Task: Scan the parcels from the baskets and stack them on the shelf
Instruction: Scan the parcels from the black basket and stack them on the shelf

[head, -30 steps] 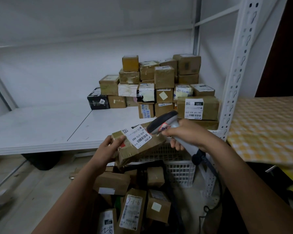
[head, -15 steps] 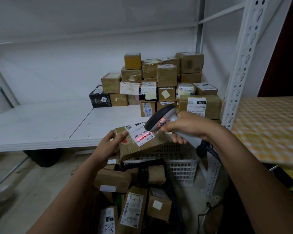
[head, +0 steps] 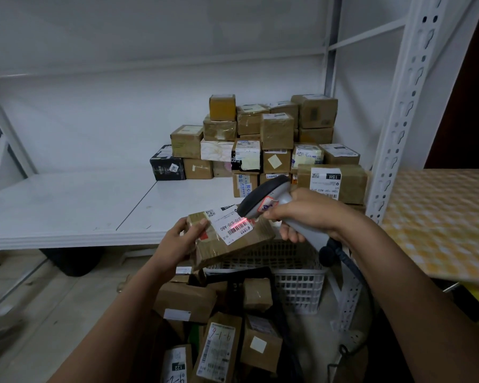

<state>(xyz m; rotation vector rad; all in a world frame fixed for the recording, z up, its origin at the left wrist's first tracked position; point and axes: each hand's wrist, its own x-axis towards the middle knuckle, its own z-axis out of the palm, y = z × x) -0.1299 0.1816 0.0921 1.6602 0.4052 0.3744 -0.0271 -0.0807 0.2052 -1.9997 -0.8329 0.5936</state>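
The brown parcel [head: 233, 239], gripped by the left hand [head: 181, 239], is tilted under the barcode scanner [head: 263, 199] clasped in the right hand [head: 307, 214], apparently nearer the far-right parcel stack [head: 268, 139]

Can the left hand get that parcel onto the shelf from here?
Probably yes. The left hand grips the parcel just off the shelf edge, whose near surface is bare; only the scanner hangs over it.
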